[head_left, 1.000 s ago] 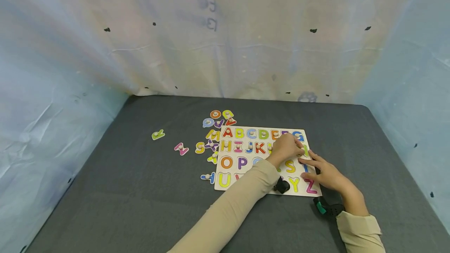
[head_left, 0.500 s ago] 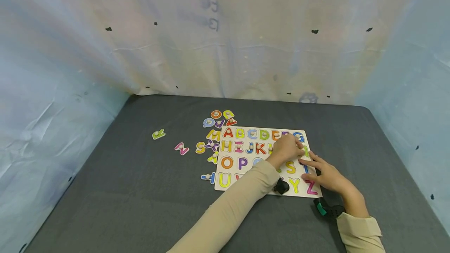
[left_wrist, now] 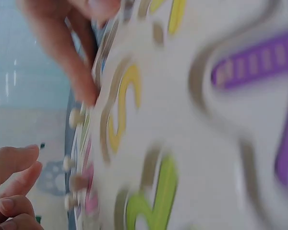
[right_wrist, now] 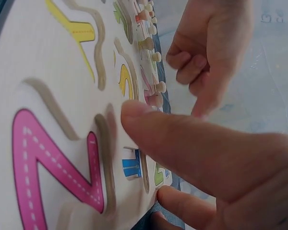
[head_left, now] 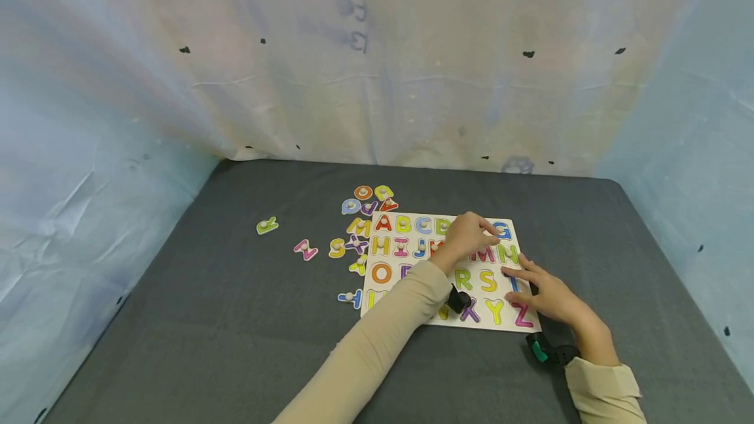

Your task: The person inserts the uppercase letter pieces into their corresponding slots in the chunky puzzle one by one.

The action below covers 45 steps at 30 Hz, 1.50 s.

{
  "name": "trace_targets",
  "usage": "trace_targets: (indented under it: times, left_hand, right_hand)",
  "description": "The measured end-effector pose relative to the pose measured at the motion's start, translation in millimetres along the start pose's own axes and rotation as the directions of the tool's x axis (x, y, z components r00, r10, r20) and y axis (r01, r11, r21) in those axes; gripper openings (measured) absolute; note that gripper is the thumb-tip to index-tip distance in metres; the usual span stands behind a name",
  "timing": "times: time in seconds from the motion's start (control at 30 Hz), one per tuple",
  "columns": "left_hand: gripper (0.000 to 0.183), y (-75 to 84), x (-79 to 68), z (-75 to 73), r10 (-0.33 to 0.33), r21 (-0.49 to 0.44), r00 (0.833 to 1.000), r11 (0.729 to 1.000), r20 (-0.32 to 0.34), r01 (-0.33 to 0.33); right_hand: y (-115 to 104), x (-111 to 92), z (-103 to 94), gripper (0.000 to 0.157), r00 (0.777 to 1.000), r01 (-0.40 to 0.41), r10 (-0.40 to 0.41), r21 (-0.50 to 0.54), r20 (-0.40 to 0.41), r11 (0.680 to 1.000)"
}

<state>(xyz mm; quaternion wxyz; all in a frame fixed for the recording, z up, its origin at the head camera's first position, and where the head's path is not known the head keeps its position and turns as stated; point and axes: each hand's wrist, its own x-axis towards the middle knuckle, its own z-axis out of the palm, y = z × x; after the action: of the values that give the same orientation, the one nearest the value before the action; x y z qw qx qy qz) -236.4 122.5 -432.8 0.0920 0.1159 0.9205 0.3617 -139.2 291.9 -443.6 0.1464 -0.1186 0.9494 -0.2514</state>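
Observation:
A white alphabet puzzle board (head_left: 393,288) lies on the table. My left hand (head_left: 465,234) is over its upper rows, near the E and F, with loosely bent fingers and nothing between them. In the left wrist view the left hand (left_wrist: 14,184) is apart from the knobs. A green N piece (head_left: 512,255) with a knob sits in its slot. My right hand (head_left: 544,286) rests at the board's right edge with spread fingers; its thumb lies over the board near the pink Z slot (right_wrist: 57,165). Knobbed pieces fill the top two rows where visible; the visible lower slots show printed letters without knobs.
Loose letter pieces lie left of the board, among them an orange O (head_left: 363,192), a yellow S (head_left: 337,248) and a blue T (head_left: 350,298). Farther left are a pink Z (head_left: 305,250) and a green R (head_left: 268,225). A pale curtain (head_left: 424,84) stands behind the table.
My left hand has let go at the N slot and moved left and slightly up, uncovering the N and M pieces. My right hand has stayed in place.

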Motion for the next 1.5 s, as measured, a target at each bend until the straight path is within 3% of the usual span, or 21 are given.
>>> trace_targets:
  times: [0.43,0.67,1.07,1.5]
  left_hand:
    - [0.015,-39.1,9.9,-39.6,-0.028,-0.148,0.998,0.989,-0.064,0.018]
    - [0.017,-66.6,13.3,-62.9,-0.029,-0.172,0.995,0.985,-0.097,0.012]
    - [0.019,-108.6,12.6,-97.8,-0.122,-0.299,0.978,0.952,-0.169,0.067]
    - [0.022,-144.4,9.6,-135.4,-0.198,-0.223,0.938,0.965,-0.285,0.136]
  right_hand:
    - [-4.7,-2.2,-1.7,0.068,0.999,-0.03,0.03,0.016,0.012,0.999]
    - [-5.3,-1.1,-1.1,0.068,0.999,-0.036,0.036,0.015,0.011,0.999]
    - [-5.1,-2.8,-1.9,0.068,1.0,-0.029,0.028,0.024,0.011,0.999]
    - [-13.6,0.1,-5.4,0.062,1.0,-0.019,0.018,-0.038,-0.012,0.999]
